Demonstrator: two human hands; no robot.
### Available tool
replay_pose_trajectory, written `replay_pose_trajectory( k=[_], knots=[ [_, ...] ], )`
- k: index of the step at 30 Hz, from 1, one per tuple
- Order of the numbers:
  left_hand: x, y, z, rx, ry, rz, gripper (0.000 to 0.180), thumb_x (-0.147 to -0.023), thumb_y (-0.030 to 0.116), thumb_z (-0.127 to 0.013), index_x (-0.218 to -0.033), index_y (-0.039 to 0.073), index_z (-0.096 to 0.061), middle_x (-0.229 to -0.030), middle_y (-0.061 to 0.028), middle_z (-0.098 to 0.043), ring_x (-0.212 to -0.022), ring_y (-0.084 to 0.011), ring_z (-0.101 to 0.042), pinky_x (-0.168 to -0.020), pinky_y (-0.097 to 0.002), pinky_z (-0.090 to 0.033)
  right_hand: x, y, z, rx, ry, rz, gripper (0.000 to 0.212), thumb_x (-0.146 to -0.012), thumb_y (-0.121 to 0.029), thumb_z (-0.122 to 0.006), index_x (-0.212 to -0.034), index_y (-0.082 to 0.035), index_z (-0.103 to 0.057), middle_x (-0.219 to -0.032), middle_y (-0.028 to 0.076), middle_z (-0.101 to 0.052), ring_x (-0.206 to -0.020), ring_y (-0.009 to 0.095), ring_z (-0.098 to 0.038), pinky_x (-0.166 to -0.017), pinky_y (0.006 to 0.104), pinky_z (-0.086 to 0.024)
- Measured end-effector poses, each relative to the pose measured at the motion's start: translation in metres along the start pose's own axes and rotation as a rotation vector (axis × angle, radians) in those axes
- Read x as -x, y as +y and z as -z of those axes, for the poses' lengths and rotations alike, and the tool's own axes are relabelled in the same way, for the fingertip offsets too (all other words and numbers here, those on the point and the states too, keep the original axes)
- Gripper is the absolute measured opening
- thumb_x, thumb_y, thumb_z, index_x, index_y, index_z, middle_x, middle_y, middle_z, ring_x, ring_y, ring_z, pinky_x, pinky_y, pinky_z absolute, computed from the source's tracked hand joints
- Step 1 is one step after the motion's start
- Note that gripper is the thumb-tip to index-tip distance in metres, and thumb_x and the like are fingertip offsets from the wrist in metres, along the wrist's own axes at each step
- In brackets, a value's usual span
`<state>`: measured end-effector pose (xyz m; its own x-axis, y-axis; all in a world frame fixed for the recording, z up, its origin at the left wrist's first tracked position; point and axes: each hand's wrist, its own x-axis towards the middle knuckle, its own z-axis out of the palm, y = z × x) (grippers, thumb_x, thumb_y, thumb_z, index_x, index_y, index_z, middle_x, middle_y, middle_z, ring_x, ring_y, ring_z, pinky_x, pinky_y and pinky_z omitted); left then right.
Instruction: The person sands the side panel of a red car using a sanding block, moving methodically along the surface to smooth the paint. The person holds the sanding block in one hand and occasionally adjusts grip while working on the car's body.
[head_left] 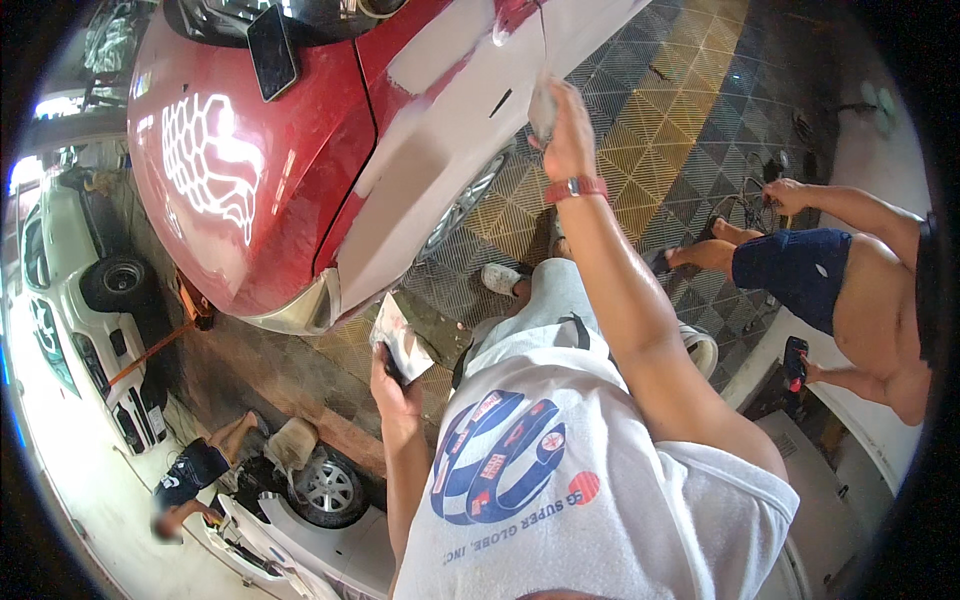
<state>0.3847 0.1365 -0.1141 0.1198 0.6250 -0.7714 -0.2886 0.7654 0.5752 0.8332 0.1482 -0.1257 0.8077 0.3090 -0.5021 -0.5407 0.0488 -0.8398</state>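
My right hand (570,132), with a red watch at its wrist, is closed round a thin greyish pad or spreader (545,112), partly hidden by the fingers. It is held up at the side panel (450,125) of a red car, which is covered with pale grey and whitish filler patches. My left hand (398,388), lower down near the car's front corner, grips a flat square white board (402,340) with brownish and pinkish smears on it. Something dark shows beside the thumb; I cannot make out what it is.
A dark phone-like slab (273,52) lies on the red hood (290,150). The front wheel (468,205) shows under the panel. At right stands a person in dark shorts (795,275); another bends by a loose wheel (328,487) at lower left. A white vehicle (75,330) is at left.
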Motion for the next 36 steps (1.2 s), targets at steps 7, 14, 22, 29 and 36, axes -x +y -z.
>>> replay_pose_trajectory(
  k=[7,14,22,29,36],
  knots=[
    [0.0,0.009,-0.017,0.08,-0.174,-0.02,0.045,-0.107,0.025,-0.055,-0.143,-0.002,-0.054,-0.141,-0.0136,-0.063,-0.127,-0.0278,-0.064,-0.111,-0.0438,-0.051,-0.028,0.001,-0.055,0.222,-0.097,0.195,0.05,-0.101,-0.033,-0.065,-0.142,-0.004,-0.062,-0.142,0.014,-0.064,-0.137,0.026,-0.054,-0.114,0.0377,-0.04],
    [-0.003,0.01,-0.005,0.192,-0.227,-0.096,0.045,-0.107,0.024,-0.056,-0.143,-0.002,-0.054,-0.138,-0.0132,-0.065,-0.126,-0.0273,-0.064,-0.11,-0.0425,-0.051,-0.02,-0.007,-0.062,0.686,-0.006,0.238,0.051,-0.1,-0.043,-0.063,-0.138,-0.009,-0.066,-0.128,0.012,-0.07,-0.123,0.024,-0.062,-0.097,0.0387,-0.051],
    [0.033,0.043,-0.049,0.02,-0.17,-0.243,0.043,-0.11,0.027,-0.055,-0.144,0.001,-0.052,-0.138,-0.0122,-0.062,-0.124,-0.0228,-0.063,-0.105,-0.0395,-0.053,0.016,-0.034,0.056,-0.354,-0.495,-0.128,0.046,-0.104,-0.034,-0.062,-0.141,-0.008,-0.059,-0.128,0.007,-0.069,-0.113,0.025,-0.066,-0.092,0.0456,-0.056],
    [0.018,0.067,-0.109,-0.101,-0.529,-0.119,0.044,-0.108,0.027,-0.058,-0.143,0.0,-0.053,-0.132,-0.0092,-0.065,-0.116,-0.0177,-0.065,-0.101,-0.0327,-0.053,0.145,-0.08,0.024,0.255,-0.913,-0.158,0.056,-0.096,-0.016,-0.076,-0.144,-0.002,-0.052,-0.131,0.007,-0.066,-0.121,0.02,-0.062,-0.104,0.0398,-0.051],
    [0.036,0.073,-0.151,0.132,-0.641,-0.23,0.045,-0.109,0.029,-0.058,-0.143,0.001,-0.052,-0.132,-0.0107,-0.065,-0.122,-0.0178,-0.062,-0.103,-0.0325,-0.052,0.114,-0.094,0.042,0.699,-1.105,-0.126,0.047,-0.097,0.0,-0.068,-0.141,-0.007,-0.053,-0.132,0.006,-0.065,-0.119,0.017,-0.064,-0.104,0.0335,-0.051]
  ],
)
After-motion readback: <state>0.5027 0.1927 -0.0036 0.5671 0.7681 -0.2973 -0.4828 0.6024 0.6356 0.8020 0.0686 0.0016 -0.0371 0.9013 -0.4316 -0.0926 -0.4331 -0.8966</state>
